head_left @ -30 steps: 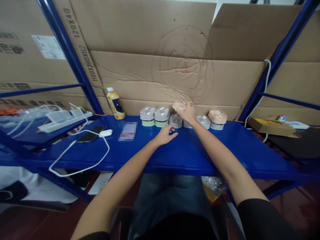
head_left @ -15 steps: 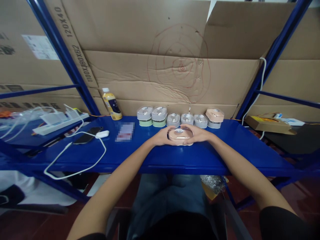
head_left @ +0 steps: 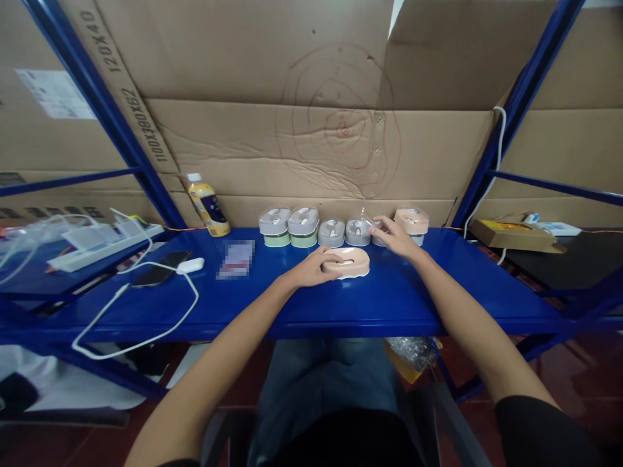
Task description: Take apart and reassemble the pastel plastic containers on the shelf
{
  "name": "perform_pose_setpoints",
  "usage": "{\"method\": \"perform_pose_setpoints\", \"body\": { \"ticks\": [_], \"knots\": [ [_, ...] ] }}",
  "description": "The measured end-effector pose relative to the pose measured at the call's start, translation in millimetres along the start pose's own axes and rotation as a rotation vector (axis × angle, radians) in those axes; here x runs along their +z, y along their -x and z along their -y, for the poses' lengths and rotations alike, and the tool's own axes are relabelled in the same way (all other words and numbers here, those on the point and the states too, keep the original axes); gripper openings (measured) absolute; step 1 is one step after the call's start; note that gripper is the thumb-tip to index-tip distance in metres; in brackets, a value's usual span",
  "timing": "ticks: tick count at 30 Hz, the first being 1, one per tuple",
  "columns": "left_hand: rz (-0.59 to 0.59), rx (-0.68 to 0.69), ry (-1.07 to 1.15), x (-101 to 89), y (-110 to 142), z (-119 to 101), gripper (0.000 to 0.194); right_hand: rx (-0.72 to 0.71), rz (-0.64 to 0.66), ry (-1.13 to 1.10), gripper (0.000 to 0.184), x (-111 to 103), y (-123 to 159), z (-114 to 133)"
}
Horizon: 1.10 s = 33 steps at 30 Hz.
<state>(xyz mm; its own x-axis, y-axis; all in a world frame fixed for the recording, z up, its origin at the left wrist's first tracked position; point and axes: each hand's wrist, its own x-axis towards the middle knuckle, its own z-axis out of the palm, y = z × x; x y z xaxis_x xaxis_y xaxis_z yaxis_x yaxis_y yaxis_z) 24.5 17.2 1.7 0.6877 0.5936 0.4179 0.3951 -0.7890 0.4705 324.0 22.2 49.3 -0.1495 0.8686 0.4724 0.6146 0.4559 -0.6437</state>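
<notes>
A peach oval box (head_left: pixel 354 266) with an oblong recess in its top rests on the blue table. My left hand (head_left: pixel 314 267) grips its left end, thumb at the near side and fingers over the top. Raised off the box, my right hand (head_left: pixel 398 239) is at the back row, fingers apart, in front of a small grey container that it mostly hides. Beside its fingertips stands another small grey container (head_left: pixel 357 233), with a third small grey container (head_left: pixel 331 235) to the left. A peach-topped box (head_left: pixel 411 222) stands just behind my right hand.
Two grey-lidded boxes with green bases (head_left: pixel 275 228) (head_left: pixel 304 227) continue the row leftwards. A yellow bottle (head_left: pixel 209 206) leans near the cardboard wall (head_left: pixel 233 143). Left lie a blurred-out card (head_left: pixel 236 259), a phone (head_left: pixel 160 269) and a white cable (head_left: pixel 195 305).
My right hand has let go of the peach box and moved back and right to the row of containers. My left hand stays on the box. The view has shifted slightly.
</notes>
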Motion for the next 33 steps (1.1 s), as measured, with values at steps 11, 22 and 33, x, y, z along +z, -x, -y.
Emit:
{"method": "perform_pose_setpoints", "body": {
  "ticks": [11, 22, 33],
  "knots": [
    [-0.404, -0.189, 0.08, -24.6, -3.8, 15.8, 0.043, 0.027, -0.044, -0.078, 0.048, 1.0, -7.2, -12.4],
    [-0.041, 0.009, -0.032, -12.7, 2.3, -9.2, 0.038, -0.116, 0.146, -0.028, 0.059, 1.4, 4.1, 8.7],
    [-0.094, -0.168, 0.177, 11.4, -2.9, 4.2, 0.121, -0.312, 0.437, 0.066, 0.075, 27.5, 6.9, 24.0]
  ]
}}
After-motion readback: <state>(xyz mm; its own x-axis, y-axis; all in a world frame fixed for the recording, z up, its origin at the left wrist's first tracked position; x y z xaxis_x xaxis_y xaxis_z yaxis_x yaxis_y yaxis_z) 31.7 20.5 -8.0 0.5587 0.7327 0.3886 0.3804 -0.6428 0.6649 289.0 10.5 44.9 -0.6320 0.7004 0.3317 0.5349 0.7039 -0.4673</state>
